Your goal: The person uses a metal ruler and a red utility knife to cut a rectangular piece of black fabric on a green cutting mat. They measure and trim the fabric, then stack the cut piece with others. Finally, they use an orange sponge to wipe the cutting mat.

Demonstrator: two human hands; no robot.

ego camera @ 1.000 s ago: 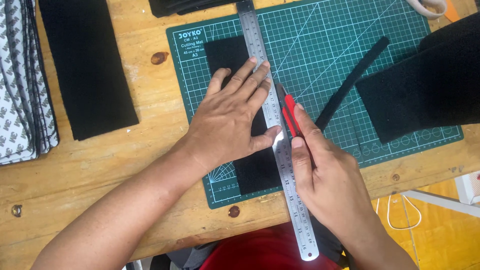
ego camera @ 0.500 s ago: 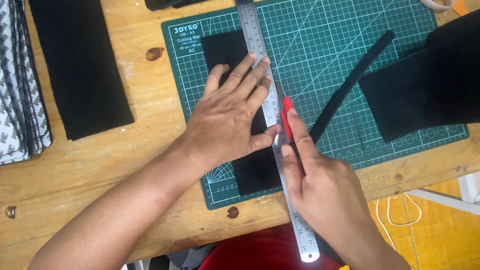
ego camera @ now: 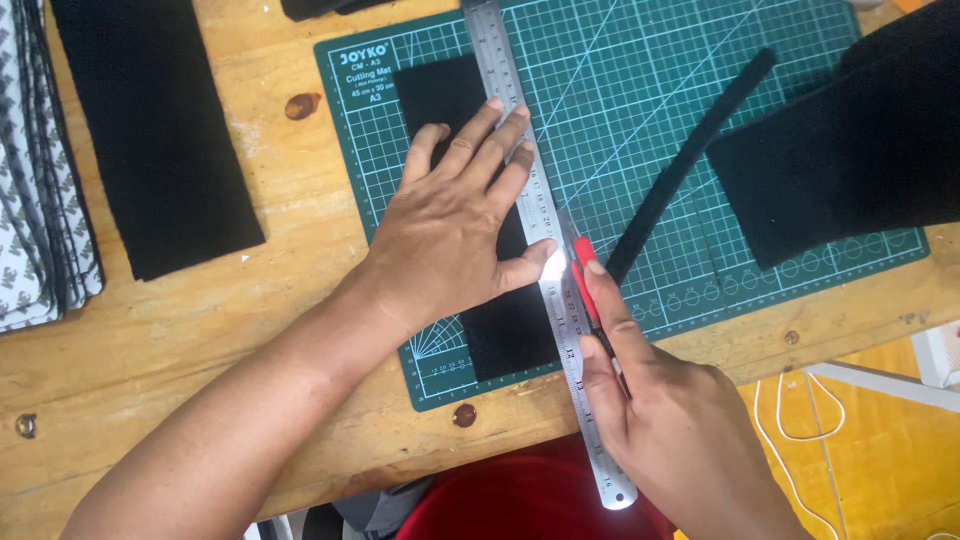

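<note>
1. The right hand [ego camera: 665,420] grips a red-handled utility knife [ego camera: 588,285], its blade against the long steel ruler [ego camera: 540,240] just to its left.
2. The left hand [ego camera: 450,235] lies flat with fingers spread, pinning ruler and black fabric strip [ego camera: 505,330] to the green gridded cutting mat [ego camera: 640,120].
3. A cut looks to be underway; drawing the knife onward needs steady ruler pressure.

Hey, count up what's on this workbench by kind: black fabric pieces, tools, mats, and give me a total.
Black fabric pieces: 5 (under the left hand, on the mat; wide piece left; thin strip; big piece right; one at the top edge)
Steel ruler: 1
Red cutter knife, in the right hand: 1
Green cutting mat: 1
Stack of patterned sheets: 1
Total: 9
</note>
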